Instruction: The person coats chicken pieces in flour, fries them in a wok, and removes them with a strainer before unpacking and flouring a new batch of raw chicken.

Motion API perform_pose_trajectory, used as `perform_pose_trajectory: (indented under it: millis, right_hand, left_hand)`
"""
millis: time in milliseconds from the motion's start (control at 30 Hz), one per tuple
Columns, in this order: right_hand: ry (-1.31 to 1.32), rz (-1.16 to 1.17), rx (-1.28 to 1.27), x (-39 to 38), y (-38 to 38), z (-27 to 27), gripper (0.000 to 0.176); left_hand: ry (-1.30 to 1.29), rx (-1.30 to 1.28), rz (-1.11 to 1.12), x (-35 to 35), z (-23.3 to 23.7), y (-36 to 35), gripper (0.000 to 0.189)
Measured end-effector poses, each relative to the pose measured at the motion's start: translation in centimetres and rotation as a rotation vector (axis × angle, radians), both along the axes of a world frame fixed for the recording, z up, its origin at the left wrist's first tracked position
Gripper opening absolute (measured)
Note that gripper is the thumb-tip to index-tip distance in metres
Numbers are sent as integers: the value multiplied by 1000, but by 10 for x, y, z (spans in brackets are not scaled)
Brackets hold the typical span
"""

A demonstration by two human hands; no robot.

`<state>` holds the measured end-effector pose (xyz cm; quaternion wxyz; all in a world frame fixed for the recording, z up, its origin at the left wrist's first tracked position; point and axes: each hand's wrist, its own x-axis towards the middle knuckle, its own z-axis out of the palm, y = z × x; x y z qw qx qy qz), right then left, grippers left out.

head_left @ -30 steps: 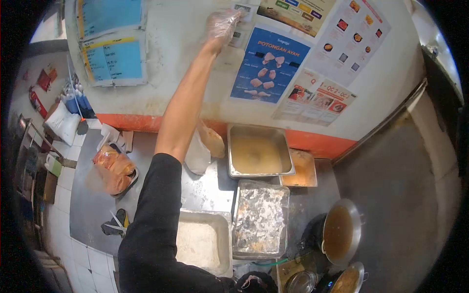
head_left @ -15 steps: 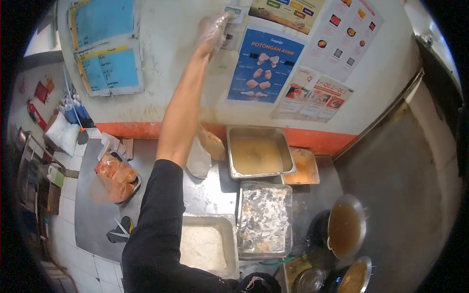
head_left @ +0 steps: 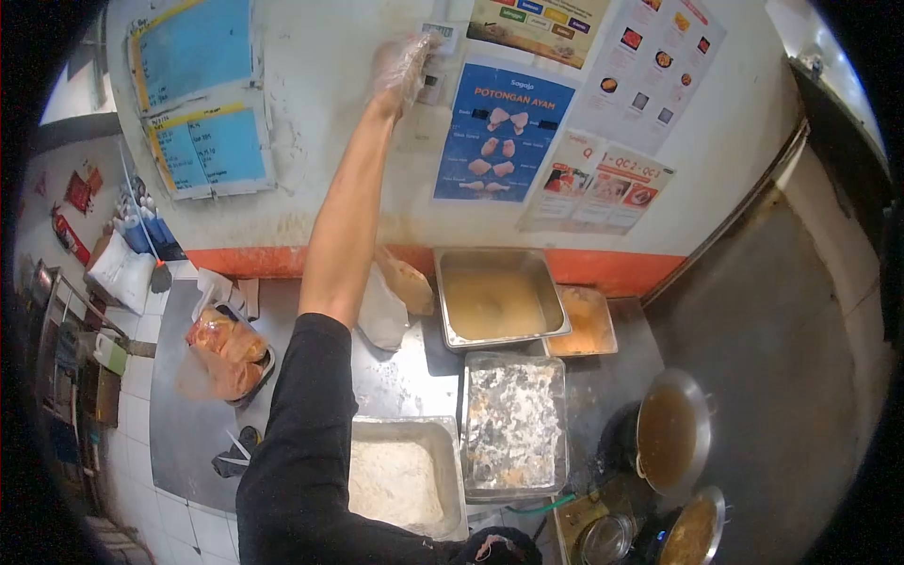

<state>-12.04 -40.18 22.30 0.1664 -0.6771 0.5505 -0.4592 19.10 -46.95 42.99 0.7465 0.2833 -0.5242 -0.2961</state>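
Observation:
My left hand (head_left: 399, 68), in a clear plastic glove, is raised to the wall at the end of my outstretched arm. Its fingers reach to the lower left edge of a small white digital timer (head_left: 439, 38) and hold nothing that I can see. Just below the fingers is a second small device (head_left: 430, 89) with a dark face. To the right of the hand hangs a blue chicken-cuts poster (head_left: 505, 132). My right hand is out of view.
Below the arm are a pan of white flour (head_left: 450, 452), a flour-crusted tray (head_left: 514, 424) and a pan of cloudy liquid (head_left: 562, 325). Bagged food (head_left: 226, 344) lies left. Two pans of brown liquid, one a wok (head_left: 670, 433), stand right beside a wall panel (head_left: 753, 377).
The view has shifted slightly. My left hand stays at the timer, its fingers now slightly lower on it.

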Motion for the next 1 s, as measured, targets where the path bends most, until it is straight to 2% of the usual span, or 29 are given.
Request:
perform_pose_trajectory:
  millis: [167,267,300,367,467,567,700,800,867,1000]
  right_hand:
    - [-8,-9,3,-1,1,0,28]
    - [-10,-10,8,-1,2,0,29]
    - [-15,-11,7,-1,2,1,29]
    - [-15,-10,8,-2,2,0,29]
    - [-19,-14,11,-1,2,0,30]
    - [-25,-16,16,0,3,-1,30]
    - [-34,-17,20,1,4,-1,31]
    - [-39,-24,20,0,3,1,31]
    - [-46,-22,20,0,2,1,31]
    - [-67,-21,21,1,4,0,32]
  left_hand:
    - [-124,-53,219,-1,-1,-7,44]
    - [-169,-42,252,4,0,-15,46]
    - [-168,-48,249,3,-2,-16,46]
    - [-104,-137,80,2,-12,-16,49]
    - [-68,-260,17,15,-23,-30,52]
    - [-172,-177,120,19,-27,-22,53]
    - [-99,-163,47,17,-18,-16,50]
    - [-134,-103,140,16,-17,-21,47]
    - [1,-293,38,9,-20,-18,44]
    - [60,-142,33,13,-19,8,43]
